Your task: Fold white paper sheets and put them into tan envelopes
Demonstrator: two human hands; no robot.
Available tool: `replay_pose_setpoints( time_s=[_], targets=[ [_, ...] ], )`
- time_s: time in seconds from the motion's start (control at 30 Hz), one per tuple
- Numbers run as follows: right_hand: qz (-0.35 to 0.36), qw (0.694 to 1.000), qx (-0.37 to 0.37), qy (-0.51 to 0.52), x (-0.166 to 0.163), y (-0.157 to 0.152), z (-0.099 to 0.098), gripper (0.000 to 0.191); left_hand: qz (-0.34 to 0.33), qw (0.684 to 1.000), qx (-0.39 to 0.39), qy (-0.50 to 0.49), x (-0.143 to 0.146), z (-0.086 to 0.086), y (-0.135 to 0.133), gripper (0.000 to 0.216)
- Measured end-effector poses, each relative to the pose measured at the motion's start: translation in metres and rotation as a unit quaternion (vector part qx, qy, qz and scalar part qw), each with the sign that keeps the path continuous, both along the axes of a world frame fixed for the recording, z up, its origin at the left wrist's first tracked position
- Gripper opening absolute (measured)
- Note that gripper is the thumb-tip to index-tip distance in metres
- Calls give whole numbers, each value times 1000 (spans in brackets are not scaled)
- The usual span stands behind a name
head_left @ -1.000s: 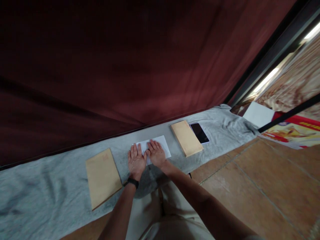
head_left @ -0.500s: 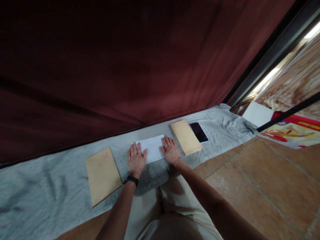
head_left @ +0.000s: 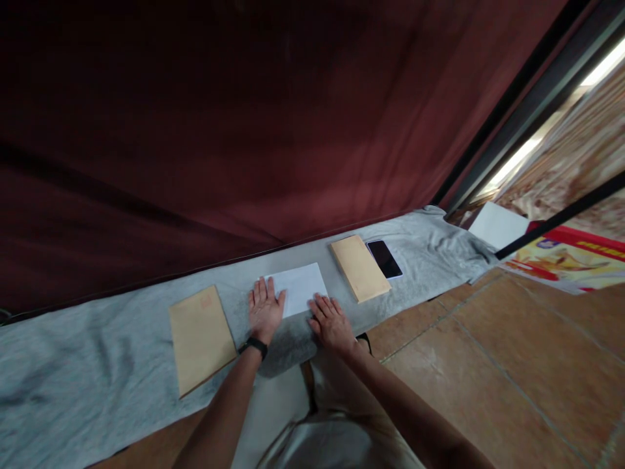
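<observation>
A white sheet of paper point(head_left: 301, 288) lies on the grey cloth in front of me; whether it is folded I cannot tell. My left hand point(head_left: 265, 313) rests flat over its left end, fingers spread, a dark band on the wrist. At the paper's lower right corner is my right hand point(head_left: 334, 324), fingers stretched out and palm down, its fingertips at the near edge. To the right of it lies a brown envelope stack point(head_left: 361, 268). Another brown envelope point(head_left: 202, 339) sits left of my left hand.
A phone point(head_left: 385, 259) lies beside the right-hand envelopes. The grey cloth point(head_left: 97, 355) covers a long narrow surface along a dark red curtain point(head_left: 293, 163). On the right are a white box point(head_left: 498, 225), a colourful printed sheet point(head_left: 571, 257) and tiled floor point(head_left: 488, 365).
My right hand has slid down toward me, from the paper's right end to its lower right corner. My left hand stays on the left end. The view has shifted slightly.
</observation>
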State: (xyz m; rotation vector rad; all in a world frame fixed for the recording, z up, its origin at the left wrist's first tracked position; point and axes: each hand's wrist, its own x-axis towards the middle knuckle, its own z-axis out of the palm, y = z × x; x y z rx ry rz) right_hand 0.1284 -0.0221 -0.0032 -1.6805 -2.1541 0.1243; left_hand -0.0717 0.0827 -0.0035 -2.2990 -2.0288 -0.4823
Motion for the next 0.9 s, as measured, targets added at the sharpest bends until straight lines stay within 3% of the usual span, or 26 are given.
replay_pose_setpoints(
  time_s=[0.33,0.47,0.63,0.77,0.9],
  targets=[
    [-14,1000,-1,0,14,-9,2,55,44,998,31,-21,-5,-1,-15,62],
    [-16,1000,7,9,13,-10,1,56,-34,999,-4,-18,6,13,11,58],
    [-25,999,9,26,12,-10,3,55,-76,990,-111,42,16,38,53,50],
    [-24,999,28,36,12,-10,1,56,-124,977,-141,98,7,51,69,44],
    [-27,998,36,38,12,-10,0,56,-132,970,-166,121,2,57,79,41]
  ],
)
